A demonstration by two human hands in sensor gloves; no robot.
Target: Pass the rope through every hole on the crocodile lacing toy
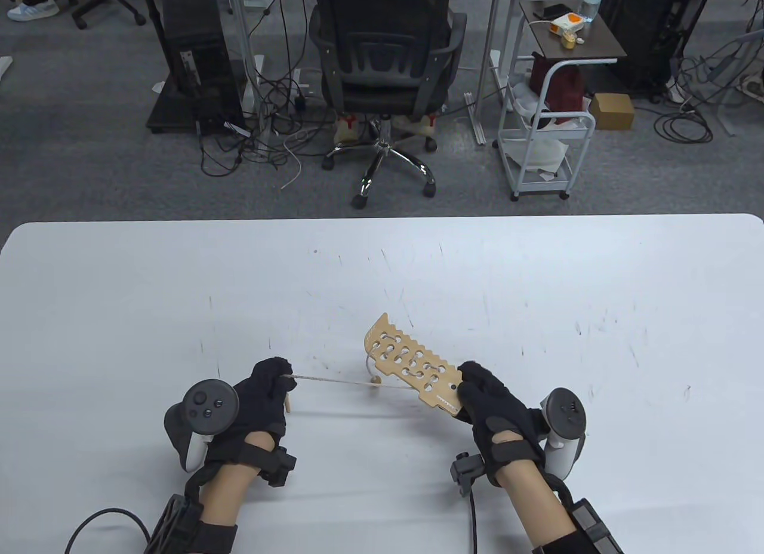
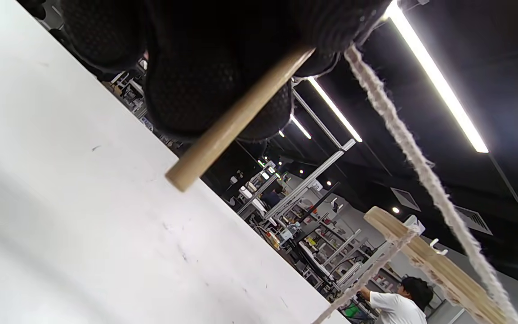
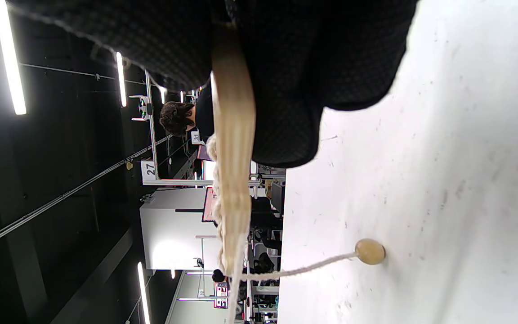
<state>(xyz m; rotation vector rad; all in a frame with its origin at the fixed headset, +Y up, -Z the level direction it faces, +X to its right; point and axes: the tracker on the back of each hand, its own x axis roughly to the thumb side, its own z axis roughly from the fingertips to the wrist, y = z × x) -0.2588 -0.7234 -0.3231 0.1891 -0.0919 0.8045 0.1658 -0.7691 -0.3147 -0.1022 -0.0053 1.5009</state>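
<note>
L hand [image 1: 262, 399] pinches rope [image 1: 346, 382] + wooden needle [image 1: 287, 402]; R hand [image 1: 495, 408] grips crocodile board [image 1: 412, 366] near bench [image 1: 537, 279] front edge. Sign "27" [image 3: 150, 168] behind.

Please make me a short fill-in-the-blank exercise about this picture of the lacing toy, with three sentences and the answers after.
1. The right hand grips one end of the wooden crocodile board, and the board is held ______ the table, not lying on it.
2. The left hand holds the wooden needle and pulls the rope ______, in a straight line from the board.
3. The round wooden ______ at the rope's other end rests on the white table.

Missing words: above; tight; bead
</note>
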